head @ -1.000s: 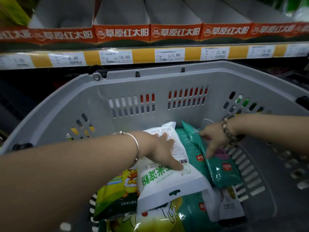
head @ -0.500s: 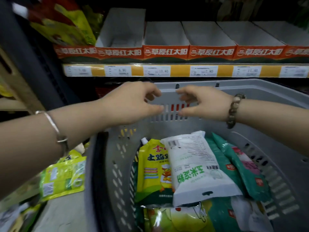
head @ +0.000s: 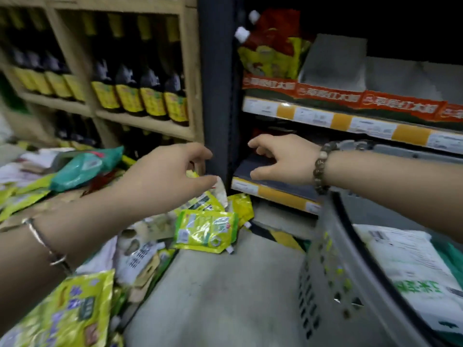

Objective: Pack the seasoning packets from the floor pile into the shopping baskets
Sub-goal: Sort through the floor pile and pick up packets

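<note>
Packing is judged partway done, from the head view only. A white packet (head: 406, 266) is seen already lying in the grey basket (head: 325, 284) at lower right; how full the basket is cannot be told, as most of it is cut off. A large pile of packets (head: 140, 249) is left on the floor (head: 220, 296) at left, so most of the work looks undone. A yellow-green packet (head: 205, 230) lies at the pile's near edge, and a teal packet (head: 85, 166) sits on top further back.

The left hand (head: 170, 176) is held above the pile, fingers loosely curled, thumb and forefinger apart; nothing is gripped. The right hand (head: 280, 159) is held out in front of the lower shelf (head: 270, 191), fingers spread and slightly bent; nothing is held. Contact with the shelf cannot be told. Both hands are apart from the basket. A next grab from the pile is judged likely. Bottles (head: 140, 96) are shelved behind.
</note>
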